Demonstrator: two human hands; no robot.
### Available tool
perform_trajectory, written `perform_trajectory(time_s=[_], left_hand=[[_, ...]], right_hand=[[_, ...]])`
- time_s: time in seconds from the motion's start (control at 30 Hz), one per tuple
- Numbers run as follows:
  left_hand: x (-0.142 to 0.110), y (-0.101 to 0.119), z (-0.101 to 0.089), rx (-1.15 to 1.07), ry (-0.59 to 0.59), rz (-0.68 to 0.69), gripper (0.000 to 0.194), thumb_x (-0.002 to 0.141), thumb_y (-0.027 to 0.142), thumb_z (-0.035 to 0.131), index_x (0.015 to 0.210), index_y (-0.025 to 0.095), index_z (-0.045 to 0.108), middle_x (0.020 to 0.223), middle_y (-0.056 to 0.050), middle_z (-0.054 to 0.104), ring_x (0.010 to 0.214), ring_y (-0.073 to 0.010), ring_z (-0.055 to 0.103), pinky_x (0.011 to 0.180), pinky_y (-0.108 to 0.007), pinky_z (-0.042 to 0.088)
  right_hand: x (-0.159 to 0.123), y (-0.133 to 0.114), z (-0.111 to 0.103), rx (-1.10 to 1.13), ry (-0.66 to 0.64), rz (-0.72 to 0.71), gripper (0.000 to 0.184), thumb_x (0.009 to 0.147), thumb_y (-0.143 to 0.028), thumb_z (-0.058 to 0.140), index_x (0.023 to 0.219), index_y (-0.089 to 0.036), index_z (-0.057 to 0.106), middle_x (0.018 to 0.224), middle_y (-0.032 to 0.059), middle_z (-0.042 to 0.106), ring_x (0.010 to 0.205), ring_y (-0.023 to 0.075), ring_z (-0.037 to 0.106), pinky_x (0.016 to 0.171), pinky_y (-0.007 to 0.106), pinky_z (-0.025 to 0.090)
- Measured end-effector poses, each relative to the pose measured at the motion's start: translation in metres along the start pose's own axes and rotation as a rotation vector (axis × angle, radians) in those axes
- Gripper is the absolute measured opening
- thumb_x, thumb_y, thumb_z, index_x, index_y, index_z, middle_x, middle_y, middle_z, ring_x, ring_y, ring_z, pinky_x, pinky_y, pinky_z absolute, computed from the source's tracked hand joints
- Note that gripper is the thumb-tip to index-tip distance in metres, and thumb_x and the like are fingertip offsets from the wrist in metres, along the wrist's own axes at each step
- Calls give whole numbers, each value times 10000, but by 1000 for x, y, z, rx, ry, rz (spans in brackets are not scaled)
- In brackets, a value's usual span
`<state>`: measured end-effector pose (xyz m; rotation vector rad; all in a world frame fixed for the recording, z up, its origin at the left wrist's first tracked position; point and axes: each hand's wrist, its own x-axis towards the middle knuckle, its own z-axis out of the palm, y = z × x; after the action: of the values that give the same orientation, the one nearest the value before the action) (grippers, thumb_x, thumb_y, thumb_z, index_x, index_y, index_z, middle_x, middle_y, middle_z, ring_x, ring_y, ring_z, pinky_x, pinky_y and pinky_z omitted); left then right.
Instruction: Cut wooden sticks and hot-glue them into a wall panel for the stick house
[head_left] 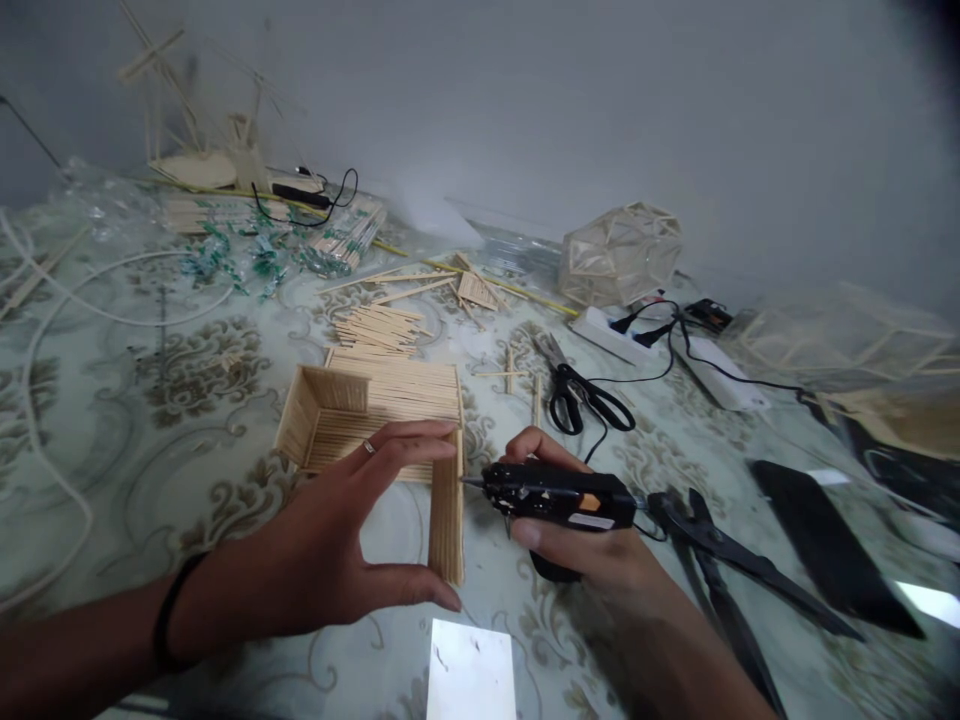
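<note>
My right hand [555, 490] is wrapped round a black hot glue gun [577, 497], its nozzle pointing left at the edge of a narrow upright panel of thin wooden sticks [448, 515]. With thumb and fingers spread, my left hand [360, 530] holds that panel across its two ends. The panel stands at the right side of a small stick-built structure [397, 385], which has a flat slatted floor and a low walled corner [319, 415] at its left. Whether glue lies on the panel's edge I cannot tell.
Loose wooden sticks [379, 328] lie behind the structure. Right of it are black-handled scissors [581, 395], pliers [720, 545], a dark phone-like slab [832, 545] and a power strip [611, 335] with cords. A white card [471, 670] lies in front. Stick models [622, 250] stand at the back.
</note>
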<state>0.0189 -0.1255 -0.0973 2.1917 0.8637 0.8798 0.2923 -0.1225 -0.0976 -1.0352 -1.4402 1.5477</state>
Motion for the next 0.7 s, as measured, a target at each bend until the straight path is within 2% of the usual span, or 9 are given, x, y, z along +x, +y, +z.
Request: perform_trajectory(time_s=[0.33, 0.7], left_hand=[[-1, 0, 0, -53, 1, 2, 903, 816, 456, 959, 1550, 352, 445, 1627, -106, 586, 1506, -329, 585, 1243, -504, 535], [-1, -1, 2, -72, -17, 12, 774, 824, 496, 947, 1399, 320, 460, 1618, -123, 583, 1488, -339, 602, 1181, -488, 571]], right_hand=[[-3, 4, -2, 41, 16, 19, 451, 837, -445, 916, 1045, -289, 547, 823, -43, 539, 652, 133, 391, 552, 233, 297], [-3, 6, -3, 37, 45, 30, 492, 806, -461, 950, 1023, -292, 542, 835, -36, 545, 673, 133, 427, 561, 235, 323]])
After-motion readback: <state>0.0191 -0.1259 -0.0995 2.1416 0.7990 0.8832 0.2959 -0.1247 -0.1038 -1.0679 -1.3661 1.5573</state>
